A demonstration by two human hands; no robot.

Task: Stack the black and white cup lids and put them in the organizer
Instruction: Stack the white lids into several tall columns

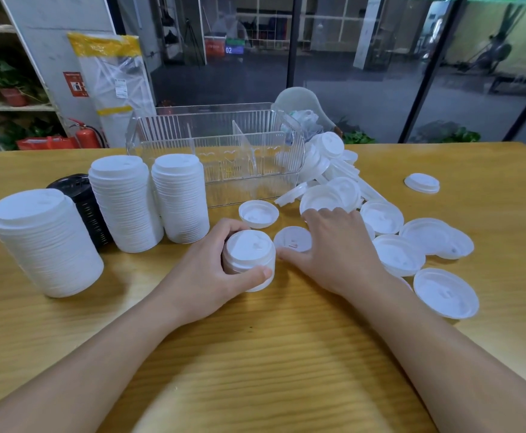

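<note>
Three tall white lid stacks [124, 204]; left hand [211, 276] gripping short stack [250, 257]; right hand [336, 248] flat, fingers spread

Single view only, head-worn wide-angle camera, looking forward and down across wooden table [286, 354] from person's seat. Both forearms enter from bottom edge, left hand [211, 276] and right hand [333, 254] near frame centre, close to lens. Clear organizer [215, 151] sits farther off, at table's far side, middle of frame. Upper third takes in glass wall and dim room beyond. Edges bend from lens distortion. No second view to share scene with
</note>
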